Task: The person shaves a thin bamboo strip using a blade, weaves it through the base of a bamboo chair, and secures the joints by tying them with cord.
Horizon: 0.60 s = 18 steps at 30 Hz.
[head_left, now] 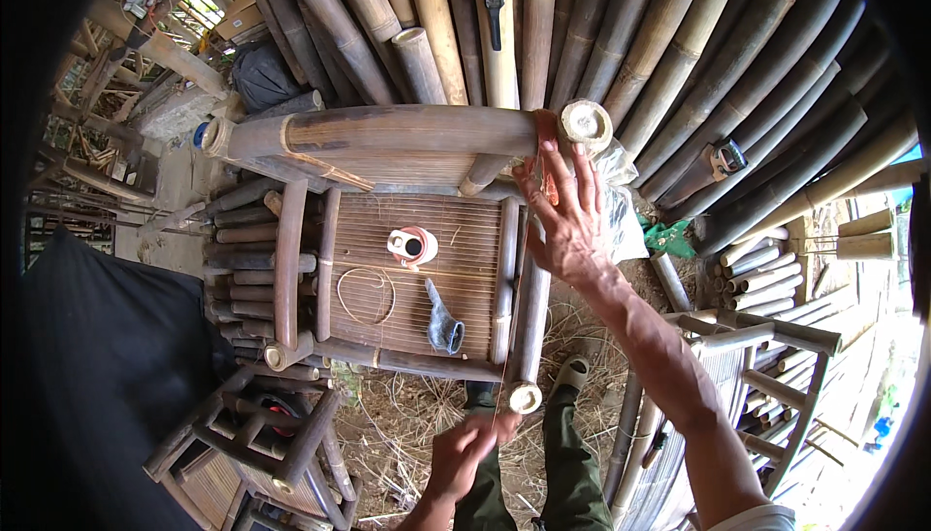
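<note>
A dark bamboo chair [417, 126] stands in front of me with its slatted seat facing up. My right hand [572, 225] lies with fingers spread against the right end of the back's top rail, by a reddish-brown wrapping [546, 129] and an upright post [587, 126]. My left hand [465, 451] is closed near the front end of the right armrest [525, 397], pinching a thin strip that runs up along the armrest towards my right hand. On the seat sit a white and pink cup-like container [412, 246], a looped thin strip [367, 296] and a crumpled blue-grey piece [445, 322].
Bamboo poles [621, 27] lean in a row behind the chair. Another bamboo frame [766, 356] stands at the right, and a smaller bamboo chair [247, 434] at the lower left. Black sheeting [107, 366] hangs at the left. Shavings [407, 434] litter the ground around my feet.
</note>
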Each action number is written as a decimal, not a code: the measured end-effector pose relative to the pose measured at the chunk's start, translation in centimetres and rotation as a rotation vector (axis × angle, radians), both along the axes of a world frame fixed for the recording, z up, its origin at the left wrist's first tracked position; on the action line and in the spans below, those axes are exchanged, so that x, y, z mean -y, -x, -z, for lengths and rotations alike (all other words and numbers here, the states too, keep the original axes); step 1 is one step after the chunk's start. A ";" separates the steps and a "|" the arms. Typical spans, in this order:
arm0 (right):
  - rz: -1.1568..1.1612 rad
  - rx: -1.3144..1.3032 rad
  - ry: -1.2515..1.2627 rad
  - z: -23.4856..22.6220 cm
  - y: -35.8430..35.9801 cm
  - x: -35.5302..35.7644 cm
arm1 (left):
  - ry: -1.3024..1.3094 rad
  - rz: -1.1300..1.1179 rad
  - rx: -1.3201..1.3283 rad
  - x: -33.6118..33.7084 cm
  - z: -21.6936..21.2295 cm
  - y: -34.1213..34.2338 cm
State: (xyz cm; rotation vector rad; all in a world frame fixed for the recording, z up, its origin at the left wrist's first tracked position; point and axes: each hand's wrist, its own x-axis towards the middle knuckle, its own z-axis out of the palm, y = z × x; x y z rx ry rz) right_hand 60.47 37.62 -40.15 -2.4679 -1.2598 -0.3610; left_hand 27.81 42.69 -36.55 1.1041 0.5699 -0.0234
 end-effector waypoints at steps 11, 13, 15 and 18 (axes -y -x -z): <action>-0.250 -0.547 -0.132 -3.0 12.0 0.4 | 0.365 -0.434 -0.127 -7.5 -16.4 19.0; -0.531 -0.802 -0.026 -3.3 20.6 2.6 | 0.787 -0.854 0.060 -12.0 -17.3 21.6; -0.682 -0.849 0.050 -0.3 25.9 5.5 | 0.265 -0.570 0.243 -19.3 -18.2 23.3; -0.427 -0.615 0.077 3.8 26.5 13.0 | -0.334 -0.918 -0.051 -25.9 -20.9 23.5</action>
